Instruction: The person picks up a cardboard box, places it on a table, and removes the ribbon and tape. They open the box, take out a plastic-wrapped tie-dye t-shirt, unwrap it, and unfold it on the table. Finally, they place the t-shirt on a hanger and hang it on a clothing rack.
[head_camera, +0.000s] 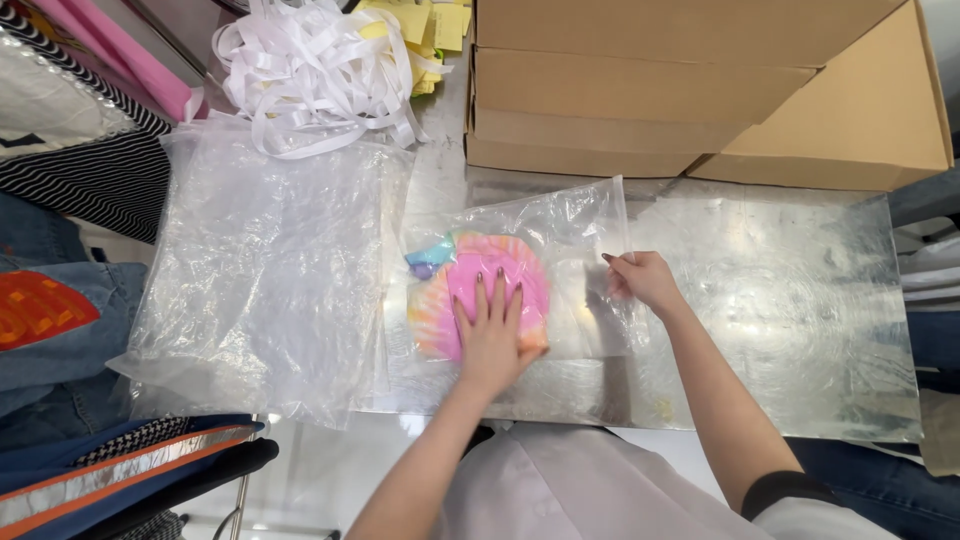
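A folded tie-dye garment (440, 300) in pink, orange and blue lies inside a clear plastic bag (565, 225) on a shiny metal table (800, 300). My left hand (490, 335) presses flat on the bag over the garment, fingers spread. To its right, my right hand (645, 280) pinches the open edge of that bag, where the flap stands up.
A stack of clear plastic bags (265, 270) lies at the left. Behind it sits a heap of white strips (310, 75). Cardboard boxes (640, 90) fill the back right. Clothes, including striped fabric (90, 170) and denim (50, 310), lie at the far left.
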